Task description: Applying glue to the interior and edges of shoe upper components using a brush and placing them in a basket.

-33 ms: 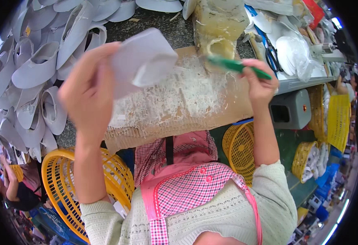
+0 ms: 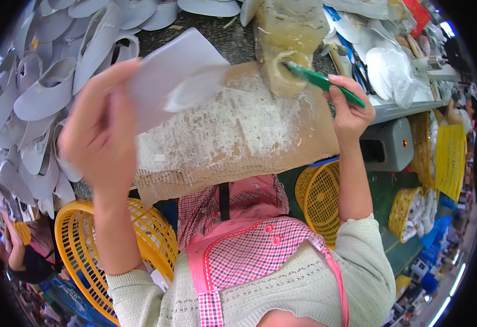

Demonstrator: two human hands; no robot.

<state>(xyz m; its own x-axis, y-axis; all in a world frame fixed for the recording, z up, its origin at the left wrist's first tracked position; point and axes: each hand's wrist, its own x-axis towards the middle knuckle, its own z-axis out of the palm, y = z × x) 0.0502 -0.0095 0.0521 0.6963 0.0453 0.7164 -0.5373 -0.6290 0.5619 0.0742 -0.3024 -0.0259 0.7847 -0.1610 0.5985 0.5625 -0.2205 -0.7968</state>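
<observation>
My left hand [image 2: 99,128] is closed on a pale grey shoe upper [image 2: 176,65], raised over the left part of the cardboard; motion blurs both. In my right hand [image 2: 353,106] is a green-handled brush [image 2: 325,83], pinched between thumb and fingers and slanting left. Its tip reaches into the round mouth of a yellowish, glue-crusted pot [image 2: 282,82] at the back of the work surface. Below both hands lies a brown cardboard sheet [image 2: 315,136], caked with dried whitish glue.
Many grey shoe uppers [image 2: 45,92] are heaped at the left. Scissors [image 2: 361,73] and bagged white pieces [image 2: 385,71] lie at the back right. Yellow baskets stand below the table, one at the left [image 2: 75,234] and one at the right [image 2: 320,191]. Another person [image 2: 18,245] is at the far left.
My left hand and the shoe upper have moved left. The brush tip has shifted from the pot's near rim into its mouth.
</observation>
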